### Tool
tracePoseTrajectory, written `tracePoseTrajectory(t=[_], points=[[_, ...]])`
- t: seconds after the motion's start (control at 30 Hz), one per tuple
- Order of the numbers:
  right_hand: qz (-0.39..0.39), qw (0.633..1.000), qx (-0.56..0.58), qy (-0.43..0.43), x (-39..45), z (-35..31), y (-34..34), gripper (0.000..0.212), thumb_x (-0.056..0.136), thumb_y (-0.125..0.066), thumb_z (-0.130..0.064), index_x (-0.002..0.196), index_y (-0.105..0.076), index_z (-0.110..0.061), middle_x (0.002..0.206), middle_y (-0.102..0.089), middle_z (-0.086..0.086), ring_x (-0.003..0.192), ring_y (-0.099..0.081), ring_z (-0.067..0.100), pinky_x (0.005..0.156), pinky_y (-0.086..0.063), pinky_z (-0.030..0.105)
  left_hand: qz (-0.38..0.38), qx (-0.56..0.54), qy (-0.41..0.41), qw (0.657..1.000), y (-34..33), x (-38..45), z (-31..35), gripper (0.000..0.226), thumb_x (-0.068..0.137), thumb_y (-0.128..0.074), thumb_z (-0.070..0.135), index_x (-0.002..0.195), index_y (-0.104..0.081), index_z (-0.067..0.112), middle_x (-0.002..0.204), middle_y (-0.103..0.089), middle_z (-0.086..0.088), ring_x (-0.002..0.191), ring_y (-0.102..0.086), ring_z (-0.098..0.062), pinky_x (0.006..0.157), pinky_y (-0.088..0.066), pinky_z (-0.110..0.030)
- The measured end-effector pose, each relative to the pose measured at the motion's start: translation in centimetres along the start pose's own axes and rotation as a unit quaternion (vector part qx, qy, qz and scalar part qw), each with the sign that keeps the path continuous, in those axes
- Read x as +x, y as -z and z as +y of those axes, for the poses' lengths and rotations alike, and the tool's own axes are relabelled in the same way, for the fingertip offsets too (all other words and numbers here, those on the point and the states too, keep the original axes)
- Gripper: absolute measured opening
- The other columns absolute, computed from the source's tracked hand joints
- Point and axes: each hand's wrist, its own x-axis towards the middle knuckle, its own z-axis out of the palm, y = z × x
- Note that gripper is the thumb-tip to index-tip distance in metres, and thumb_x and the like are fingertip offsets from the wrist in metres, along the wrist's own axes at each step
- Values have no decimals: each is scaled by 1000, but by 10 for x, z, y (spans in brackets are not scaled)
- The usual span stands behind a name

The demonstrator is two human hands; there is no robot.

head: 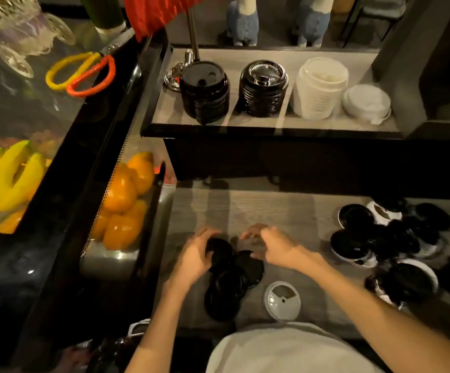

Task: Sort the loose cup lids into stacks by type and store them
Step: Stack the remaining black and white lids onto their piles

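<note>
Fingers of my left hand (195, 258) curl round a flat black plastic lid (219, 250), gripping its left rim near the front edge of the grey wood-grain worktop (285, 214). Just beside it my right hand (270, 244) hovers with fingers loosely bent, holding nothing, thumb tip by another black lid (250, 267). A white slotted lid (282, 300) lies nearer the front edge. Mixed loose lids (387, 238) crowd the right edge. Four sorted stacks (262, 88) stand on the raised shelf (218, 125).
</note>
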Motion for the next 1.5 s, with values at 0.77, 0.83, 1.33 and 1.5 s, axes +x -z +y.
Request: tracePoseTrajectory(t=[0.77, 0.83, 1.33, 1.5], points=[[97, 988, -83, -85, -18, 49, 19, 87, 82, -86, -31, 155, -39, -21, 164, -26, -1, 152, -25, 29, 125, -18, 45, 57, -72, 41, 995, -13, 20, -3, 89, 60, -95, 4, 138, -53, 10, 144, -38, -5, 129, -43, -16, 113, -40, -32], [115, 983, -117, -86, -21, 54, 29, 86, 84, -84, -20, 156, -38, -23, 162, -27, -2, 146, -30, 27, 123, -23, 42, 54, -105, 24, 993, -4, 22, 8, 88, 62, -96, 7, 138, -53, 15, 142, -43, -3, 129, -47, -17, 112, -40, -32], [199, 967, 138, 73, -56, 14, 77, 88, 68, -94, -41, 144, -50, -51, 139, -47, -22, 120, -56, 3, 86, -47, 20, -73, -403, 13, 912, 20, 10, 74, 64, 82, -84, 13, 140, -57, 16, 136, -67, -2, 130, -60, -17, 108, -50, -34], [87, 978, 122, 148, -63, -18, 100, 86, 73, -92, -39, 146, -49, -49, 141, -51, -27, 126, -54, 2, 93, -51, 25, -75, -584, 50, 807, 18, 1, 87, 74, 82, -81, 46, 142, -56, 11, 135, -67, -14, 126, -63, -29, 94, -57, -37]])
